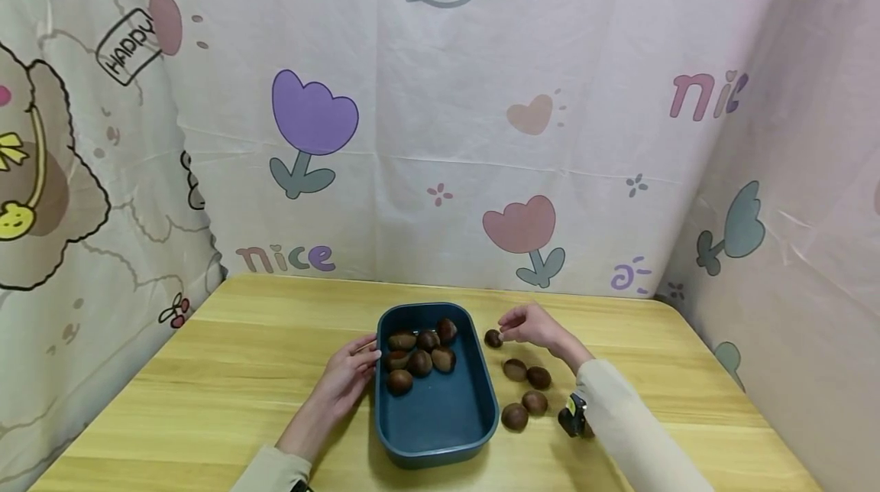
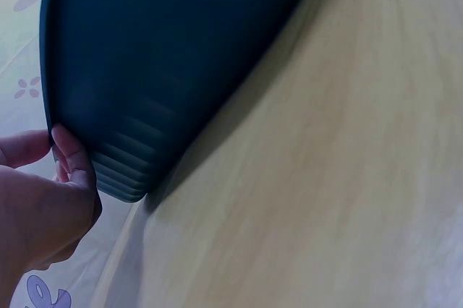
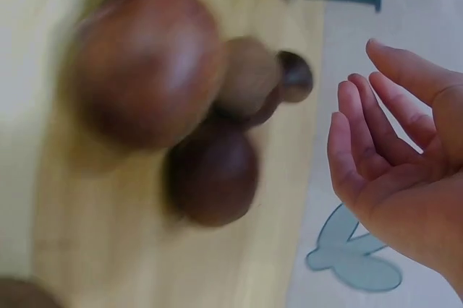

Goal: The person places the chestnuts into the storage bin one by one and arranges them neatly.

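Observation:
A deep blue rectangular plastic bin [image 1: 440,419] stands on the table with several brown chestnuts [image 1: 420,363] gathered toward its far end. At its left wall my left hand [image 1: 344,376] pinches the rim between thumb and fingers, as the left wrist view shows on the bin's side [image 2: 181,40]. Right of the bin, my right hand [image 1: 532,325] is beside a lone chestnut [image 1: 493,338], its fingertips close to it; whether they touch cannot be told. In the right wrist view the right hand [image 3: 405,134] has loosely bent, spread fingers with nothing between them.
More loose chestnuts [image 1: 538,377] lie on the wooden table [image 1: 275,339] right of the bin, and some are partly covered by the right wrist's camera [image 1: 573,414]. A patterned cloth [image 1: 440,118] hangs behind the table and along both sides.

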Demonstrator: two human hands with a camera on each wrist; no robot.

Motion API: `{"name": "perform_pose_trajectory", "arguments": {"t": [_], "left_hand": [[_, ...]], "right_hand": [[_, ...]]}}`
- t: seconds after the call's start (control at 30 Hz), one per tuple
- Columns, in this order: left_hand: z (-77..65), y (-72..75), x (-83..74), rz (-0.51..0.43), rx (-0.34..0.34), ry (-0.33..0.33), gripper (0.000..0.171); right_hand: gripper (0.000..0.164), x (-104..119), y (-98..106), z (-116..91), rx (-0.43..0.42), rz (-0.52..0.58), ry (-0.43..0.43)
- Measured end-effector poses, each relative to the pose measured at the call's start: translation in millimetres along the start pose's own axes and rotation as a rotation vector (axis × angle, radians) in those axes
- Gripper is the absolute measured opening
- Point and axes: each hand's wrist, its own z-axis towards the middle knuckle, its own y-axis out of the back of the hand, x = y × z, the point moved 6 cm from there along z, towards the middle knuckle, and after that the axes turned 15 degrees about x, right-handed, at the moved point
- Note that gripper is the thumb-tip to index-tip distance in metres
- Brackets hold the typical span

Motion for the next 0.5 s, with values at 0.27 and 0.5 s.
{"name": "perform_pose_trajectory", "arguments": {"t": [0.27, 0.5], "left_hand": [[0.7, -0.3, 0.2, -0.010, -0.001, -0.004, 0.044], [0.4, -0.1, 0.2, -0.002, -0.003, 0.002, 0.044]], "right_hand": [[0.028, -22.3, -10.5, -18.9, 0.114, -0.053, 0.007], [0.036, -32.8, -17.1, -27.1, 0.152, -0.029, 0.024]]}}
